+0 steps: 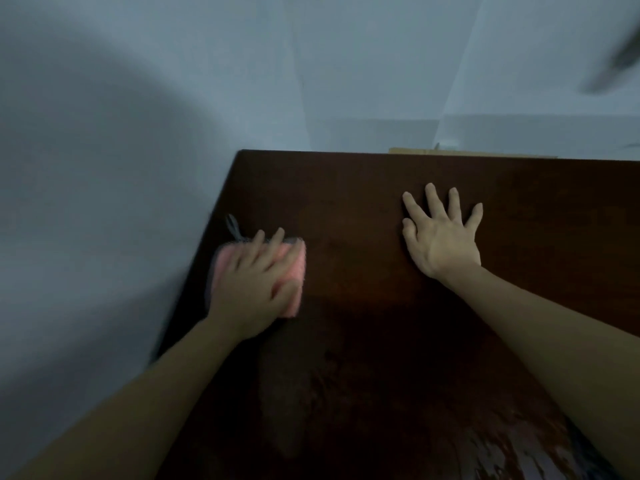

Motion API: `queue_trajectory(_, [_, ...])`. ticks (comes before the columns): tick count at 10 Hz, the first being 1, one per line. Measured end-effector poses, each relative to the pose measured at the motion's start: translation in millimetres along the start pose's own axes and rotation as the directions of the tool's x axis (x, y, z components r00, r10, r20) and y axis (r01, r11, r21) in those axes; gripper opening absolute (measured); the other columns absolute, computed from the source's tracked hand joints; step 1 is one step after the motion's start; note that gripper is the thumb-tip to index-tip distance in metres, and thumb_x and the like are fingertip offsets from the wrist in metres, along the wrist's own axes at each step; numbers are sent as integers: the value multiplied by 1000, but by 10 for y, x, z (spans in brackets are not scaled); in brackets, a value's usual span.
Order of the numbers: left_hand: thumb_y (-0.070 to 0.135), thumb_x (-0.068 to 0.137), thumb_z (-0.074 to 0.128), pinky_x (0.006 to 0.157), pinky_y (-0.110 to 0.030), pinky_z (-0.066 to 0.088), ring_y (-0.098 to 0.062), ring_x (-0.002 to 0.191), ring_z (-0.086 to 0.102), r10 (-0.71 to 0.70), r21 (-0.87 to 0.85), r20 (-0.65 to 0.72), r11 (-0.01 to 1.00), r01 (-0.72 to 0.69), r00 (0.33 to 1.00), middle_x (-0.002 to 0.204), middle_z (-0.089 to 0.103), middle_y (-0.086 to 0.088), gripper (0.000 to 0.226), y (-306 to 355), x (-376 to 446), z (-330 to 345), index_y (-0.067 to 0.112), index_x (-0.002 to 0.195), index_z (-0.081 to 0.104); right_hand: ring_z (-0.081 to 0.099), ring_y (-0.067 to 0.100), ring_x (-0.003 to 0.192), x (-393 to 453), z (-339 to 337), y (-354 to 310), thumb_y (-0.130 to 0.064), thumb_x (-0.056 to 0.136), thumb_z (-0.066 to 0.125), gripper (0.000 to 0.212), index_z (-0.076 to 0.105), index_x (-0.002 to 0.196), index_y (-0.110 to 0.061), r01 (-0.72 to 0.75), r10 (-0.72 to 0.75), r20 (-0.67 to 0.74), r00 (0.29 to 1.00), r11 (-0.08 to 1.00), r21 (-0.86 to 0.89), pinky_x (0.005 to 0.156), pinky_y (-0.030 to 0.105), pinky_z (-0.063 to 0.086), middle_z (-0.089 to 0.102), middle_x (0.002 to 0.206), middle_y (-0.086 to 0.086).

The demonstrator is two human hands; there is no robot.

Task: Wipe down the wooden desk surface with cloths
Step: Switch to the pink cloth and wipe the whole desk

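Cloth (259,276), pink, lies under our left hand (254,289), fingers spread and pressing it onto the dark surface (353,209); our right hand (441,233) rests flat, released, well apart.

1. I see pale grey-blue plain walls (363,64) meeting in a corner behind the furniture.
2. The light is dim, with a broad soft shadow (69,168) falling across the left wall.
3. A thin tan cardboard-like edge (467,152) shows low against the far wall.
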State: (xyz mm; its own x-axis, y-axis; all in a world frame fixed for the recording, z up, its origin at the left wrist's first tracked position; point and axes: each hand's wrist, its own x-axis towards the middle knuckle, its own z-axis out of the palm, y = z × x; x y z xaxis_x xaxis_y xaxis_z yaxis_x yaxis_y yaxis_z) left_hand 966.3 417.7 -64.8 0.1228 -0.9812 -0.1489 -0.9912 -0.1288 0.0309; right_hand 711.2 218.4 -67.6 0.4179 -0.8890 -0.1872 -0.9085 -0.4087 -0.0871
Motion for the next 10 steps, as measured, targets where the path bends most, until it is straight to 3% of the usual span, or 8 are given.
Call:
queue_trajectory(1, [60, 103, 14, 120, -49, 15, -27, 155, 14, 64, 6, 31, 998, -64, 997, 168, 15, 1, 60, 208, -258, 81, 42, 160, 15, -8, 39, 155, -15, -10, 7, -50, 106, 13, 58, 6, 162, -37, 9, -9, 2, 1000, 1000, -6, 118, 70, -2, -3, 171, 5])
queue_trajectory(2, [66, 100, 6, 123, -46, 4, -23, 156, 1, 40, -16, 54, 999, -39, 998, 168, 1, 6, 62, 222, -168, 71, 47, 159, 5, -8, 40, 155, -12, -10, 10, -50, 106, 13, 58, 5, 162, -37, 9, -9, 8, 1000, 1000, -10, 118, 70, -2, -3, 171, 5])
queue_trajectory(4, [61, 99, 13, 124, -47, 1, -23, 156, -5, -141, -57, 32, 988, 143, 989, 170, -4, 7, 63, 176, 676, -39, 45, 159, -1, -8, 40, 155, 12, 0, 18, -50, 106, 15, 57, 8, 161, -37, 10, -10, -5, 1000, 1000, -7, 117, 71, -2, -1, 171, 5])
queue_trajectory(6, [60, 103, 15, 126, -51, 1, -26, 156, -8, -190, -47, 22, 980, 191, 981, 170, -8, 3, 62, 268, 1143, -95, 44, 159, -4, -8, 39, 155, 22, 17, 15, -50, 106, 17, 57, 10, 161, -38, 15, -15, -18, 1000, 1000, 27, 117, 71, -4, -1, 171, 4])
queue_trajectory(7, [59, 103, 15, 125, -51, 2, -28, 156, -7, -158, -45, 44, 986, 160, 986, 170, -8, 3, 62, 396, 953, -124, 43, 159, -5, -7, 39, 155, 15, 14, -2, -50, 106, 18, 56, 13, 161, -37, 21, -20, -27, 999, 999, 44, 117, 71, -4, 1, 171, 4])
queue_trajectory(8, [58, 103, 17, 125, -50, 3, -26, 156, -7, -41, -39, 55, 998, 43, 998, 170, -7, 4, 62, 685, 578, -124, 42, 159, -5, -6, 38, 155, 3, -7, -7, -49, 106, 19, 56, 16, 161, -37, 20, -18, -27, 999, 998, 64, 117, 71, -3, 3, 171, 5])
queue_trajectory(9, [59, 103, 19, 122, -44, -8, -21, 155, -11, 120, -40, 60, 992, -118, 991, 168, -11, 6, 63, 918, 248, -57, 45, 158, -8, -3, 36, 156, -14, -32, 14, -48, 107, 20, 55, 22, 160, -35, 26, -23, -31, 999, 995, 98, 118, 69, -5, 7, 170, 4])
queue_trajectory(10, [60, 103, 20, 120, -41, -12, -18, 153, -16, 148, -32, 67, 989, -146, 987, 164, -19, 11, 63, 916, 254, -24, 48, 155, -13, 3, 29, 157, -44, -52, 87, -39, 108, 27, 49, 38, 155, -30, 51, -24, -101, 995, 960, 277, 120, 63, -7, 23, 167, 1])
